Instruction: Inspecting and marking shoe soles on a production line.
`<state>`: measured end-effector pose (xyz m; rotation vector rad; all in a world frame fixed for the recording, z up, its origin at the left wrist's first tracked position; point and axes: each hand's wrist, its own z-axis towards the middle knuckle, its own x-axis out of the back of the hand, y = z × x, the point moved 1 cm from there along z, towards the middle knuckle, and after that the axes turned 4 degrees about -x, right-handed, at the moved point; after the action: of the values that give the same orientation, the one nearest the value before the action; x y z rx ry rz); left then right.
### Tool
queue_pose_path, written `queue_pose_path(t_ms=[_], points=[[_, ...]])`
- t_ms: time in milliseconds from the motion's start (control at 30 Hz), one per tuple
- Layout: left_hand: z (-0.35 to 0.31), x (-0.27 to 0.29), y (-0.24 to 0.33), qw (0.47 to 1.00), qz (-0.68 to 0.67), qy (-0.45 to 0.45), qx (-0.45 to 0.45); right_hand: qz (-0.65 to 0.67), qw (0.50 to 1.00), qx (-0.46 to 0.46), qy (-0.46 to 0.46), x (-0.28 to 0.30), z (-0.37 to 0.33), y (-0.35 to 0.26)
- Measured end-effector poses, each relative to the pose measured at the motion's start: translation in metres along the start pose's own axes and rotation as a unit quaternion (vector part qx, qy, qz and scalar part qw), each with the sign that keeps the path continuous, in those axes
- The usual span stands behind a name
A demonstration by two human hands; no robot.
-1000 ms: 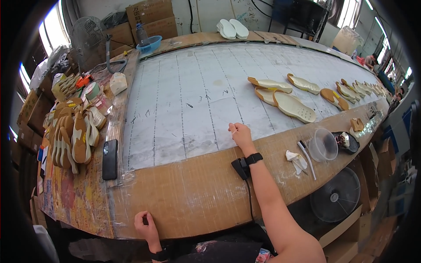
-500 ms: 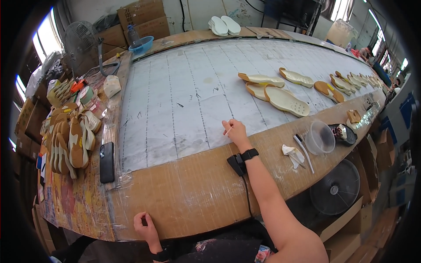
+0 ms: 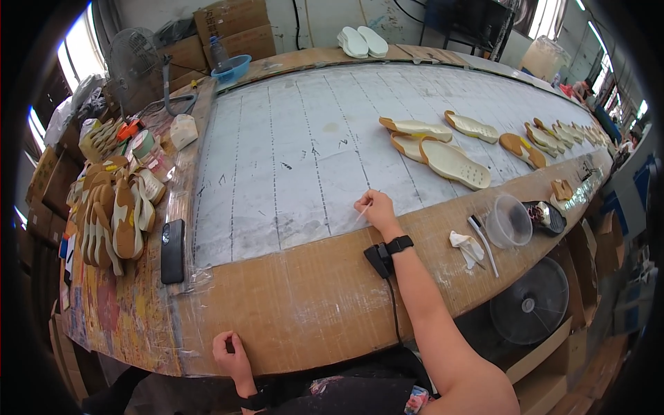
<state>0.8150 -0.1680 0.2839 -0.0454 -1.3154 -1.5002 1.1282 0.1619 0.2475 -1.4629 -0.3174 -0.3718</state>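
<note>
A thin white stick (image 3: 364,211) is pinched in my right hand (image 3: 378,209), over the near part of the white table sheet (image 3: 290,187). Its exact kind is too small to make out. My left hand (image 3: 232,351) rests at the front edge of the brown cardboard border (image 3: 290,304), its fingers curled in and nothing showing in them. Beyond my right hand, to the right, lie cream and tan shoe soles (image 3: 456,163), a few overlapping. A smaller tan-and-cream sole (image 3: 522,150) sits farther right, with a row of others trailing off behind it.
On the left are a pile of soles (image 3: 114,221), a dark phone (image 3: 172,252) and tape rolls (image 3: 143,143). A clear plastic tub (image 3: 510,221), crumpled tissue (image 3: 466,247) and a white-handled brush (image 3: 484,245) stand right. A blue basin (image 3: 232,68) and white soles (image 3: 363,42) are far back.
The whole view has shifted slightly. In my right hand the white stick now points down and to the left of the fingers. My left hand stays curled at the edge.
</note>
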Motion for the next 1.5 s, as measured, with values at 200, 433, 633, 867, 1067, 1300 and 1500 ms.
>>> queue_pose_path(t_ms=[200, 433, 633, 867, 1067, 1300, 1500], points=[[-0.001, -0.001, 0.005, 1.000, 0.005, 0.001, -0.008, 0.058, 0.998, -0.007, -0.005, 0.002, 0.001, 0.002], [-0.003, -0.002, 0.007, 1.000, -0.004, -0.001, 0.005, 0.047, 0.998, -0.016, 0.030, 0.006, 0.001, 0.002], [-0.006, -0.007, 0.006, 1.000, 0.006, -0.001, -0.010, 0.010, 1.000, -0.017, 0.012, 0.011, 0.001, 0.009], [-0.006, -0.004, 0.008, 0.999, 0.013, 0.008, -0.029, 0.008, 0.999, -0.034, -0.002, 0.013, 0.002, 0.002], [-0.006, -0.003, 0.018, 1.000, 0.006, 0.007, -0.026, 0.032, 0.999, -0.030, -0.018, 0.016, -0.002, -0.003], [-0.008, -0.005, 0.020, 1.000, 0.013, 0.006, -0.024, 0.014, 0.999, -0.033, -0.022, 0.020, -0.001, 0.001], [-0.010, -0.002, 0.027, 1.000, 0.010, 0.008, 0.017, 0.015, 0.997, -0.037, -0.061, 0.022, 0.000, -0.004]])
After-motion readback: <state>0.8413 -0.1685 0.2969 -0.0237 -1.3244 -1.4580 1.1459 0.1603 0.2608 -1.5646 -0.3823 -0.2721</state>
